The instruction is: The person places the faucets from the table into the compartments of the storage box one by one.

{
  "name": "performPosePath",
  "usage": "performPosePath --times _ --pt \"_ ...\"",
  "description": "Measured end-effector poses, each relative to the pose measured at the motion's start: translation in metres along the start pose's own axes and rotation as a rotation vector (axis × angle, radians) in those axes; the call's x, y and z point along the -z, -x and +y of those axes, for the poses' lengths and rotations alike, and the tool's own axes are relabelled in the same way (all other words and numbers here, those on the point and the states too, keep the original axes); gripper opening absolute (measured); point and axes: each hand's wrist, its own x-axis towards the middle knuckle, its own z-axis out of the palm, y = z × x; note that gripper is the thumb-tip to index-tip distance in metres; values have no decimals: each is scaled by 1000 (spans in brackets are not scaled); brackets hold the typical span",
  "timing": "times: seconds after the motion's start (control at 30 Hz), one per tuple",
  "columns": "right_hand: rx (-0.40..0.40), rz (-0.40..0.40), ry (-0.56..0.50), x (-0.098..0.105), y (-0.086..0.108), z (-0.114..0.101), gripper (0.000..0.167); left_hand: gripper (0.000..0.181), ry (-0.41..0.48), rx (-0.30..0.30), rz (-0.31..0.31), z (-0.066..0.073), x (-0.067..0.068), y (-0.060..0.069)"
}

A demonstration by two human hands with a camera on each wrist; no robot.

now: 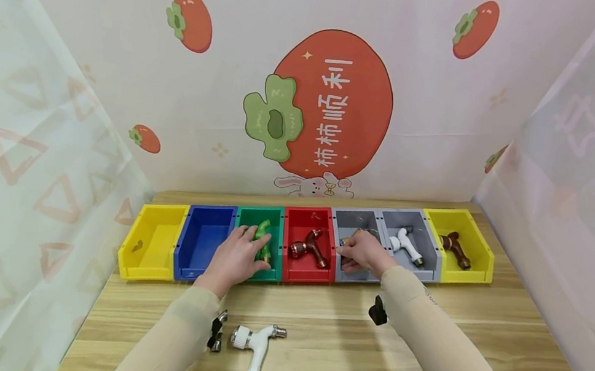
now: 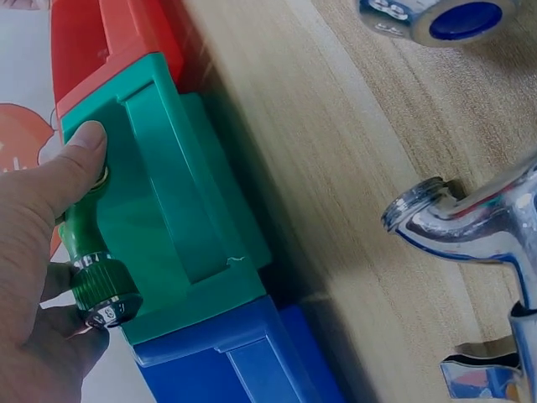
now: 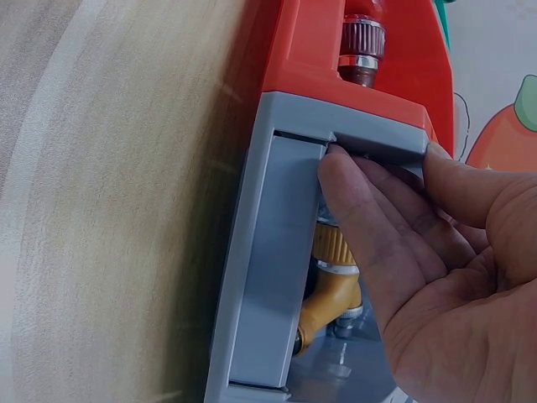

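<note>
left fingers (image 2: 84, 342) round green tap (image 2: 96, 273), right fingers (image 3: 357, 201) at gray bin edge (image 3: 336, 116)

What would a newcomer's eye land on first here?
Probably the big red-orange fruit print on the back wall, above the row of seven coloured bins on the wooden table. Next, the left hand grips a green tap at the green bin, while the right hand reaches into a grey bin with a mustard-yellow tap. In front of the bins, a white tap lies on the wood.
</note>
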Motion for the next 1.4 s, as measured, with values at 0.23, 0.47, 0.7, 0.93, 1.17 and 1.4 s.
performPosePath --times 0.23,0.47,0.7,0.93,1.17,1.4 --pt "-4 5 4 -1 1 -1 23 75 13 8 -21 -1 -1 -1" --pt "-6 7 20 -1 1 -1 23 75 17 6 -23 -1 -4 -3" --pt "-8 1 18 -1 1 0 23 75 -3 0 -16 -2 -6 -4" --pt "-6 0 22 0 0 0 24 70 -22 -18 -4 -2 -7 -4" --pt "-6 8 17 0 0 0 24 67 -30 -63 -2 -1 0 5" --pt "-4 5 17 0 0 1 25 73 2 -108 -14 5 9 22"
